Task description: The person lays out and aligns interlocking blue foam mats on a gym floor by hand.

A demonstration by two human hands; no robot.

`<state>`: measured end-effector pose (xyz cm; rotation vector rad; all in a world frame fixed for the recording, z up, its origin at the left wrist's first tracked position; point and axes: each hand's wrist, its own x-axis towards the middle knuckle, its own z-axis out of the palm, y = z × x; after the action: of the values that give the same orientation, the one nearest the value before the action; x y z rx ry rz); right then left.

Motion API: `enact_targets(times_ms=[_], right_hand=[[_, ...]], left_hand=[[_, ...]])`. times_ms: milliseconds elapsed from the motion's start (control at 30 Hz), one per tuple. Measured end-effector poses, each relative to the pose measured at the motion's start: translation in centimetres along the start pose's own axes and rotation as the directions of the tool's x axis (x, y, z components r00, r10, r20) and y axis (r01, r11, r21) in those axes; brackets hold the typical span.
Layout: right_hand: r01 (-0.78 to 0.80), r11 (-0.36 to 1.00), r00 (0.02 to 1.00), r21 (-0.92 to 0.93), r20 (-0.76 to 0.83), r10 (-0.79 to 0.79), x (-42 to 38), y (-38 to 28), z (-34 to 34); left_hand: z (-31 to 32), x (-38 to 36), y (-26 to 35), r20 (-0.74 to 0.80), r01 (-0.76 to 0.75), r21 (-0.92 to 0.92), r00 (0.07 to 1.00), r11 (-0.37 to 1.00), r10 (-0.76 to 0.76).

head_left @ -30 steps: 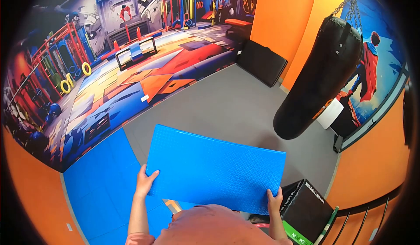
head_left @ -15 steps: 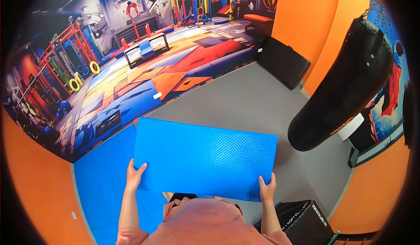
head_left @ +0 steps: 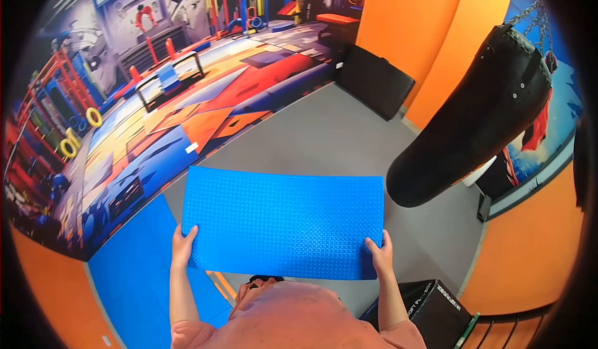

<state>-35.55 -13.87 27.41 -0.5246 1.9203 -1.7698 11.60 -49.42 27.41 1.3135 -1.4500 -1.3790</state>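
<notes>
A blue rectangular foam mat (head_left: 283, 221) with a raised textured surface is held out in front of my body. My left hand (head_left: 182, 244) grips its left edge, thumb on the upper face. On the opposite side, my right hand (head_left: 380, 250) grips the right edge near the lower corner, thumb also on top. The fingers beneath the mat are partly hidden. Both hands are closed on the mat, which is raised above the grey floor (head_left: 274, 137).
Blue floor mats (head_left: 140, 255) lie at the left. A black punching bag (head_left: 473, 118) hangs from chains at the right. A black folded mat (head_left: 375, 81) leans on the orange wall. A black soft plyo box (head_left: 430, 311) stands at lower right, by a mural wall (head_left: 205, 94) opposite.
The view has turned to the right, so the room shifts left in the picture. The mat is now more level, its right side raised slightly, still in both hands.
</notes>
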Motion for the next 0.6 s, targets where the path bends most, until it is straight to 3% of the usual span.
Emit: enact_targets(times_ms=[200,367,500,567,600], right_hand=[[-0.004,1.000,0.995,0.003,-0.097,0.004,4.9,-2.0,5.0],[-0.076,0.995,0.986,0.060,-0.142,0.084,10.6,-2.9,9.1],[-0.118,0.988,0.976,0.101,-0.172,0.134,13.2,-3.6,11.6],[-0.132,0.980,0.967,0.147,-0.200,0.160,14.0,-4.0,12.8],[-0.131,0.973,0.962,0.192,-0.213,0.172,14.5,-4.1,13.2]], left_hand=[[1.4,11.7,-0.3,0.110,0.051,-0.068,0.993,0.996,-0.043],[-0.7,19.9,0.6,0.376,0.191,-0.316,0.924,0.929,-0.062],[-1.9,25.6,-0.4,0.419,0.196,-0.372,0.908,0.907,-0.024],[-1.2,28.4,-1.2,0.350,0.349,-0.576,0.923,0.739,-0.163],[-0.9,30.1,-2.0,0.366,0.363,-0.562,0.915,0.743,-0.171]])
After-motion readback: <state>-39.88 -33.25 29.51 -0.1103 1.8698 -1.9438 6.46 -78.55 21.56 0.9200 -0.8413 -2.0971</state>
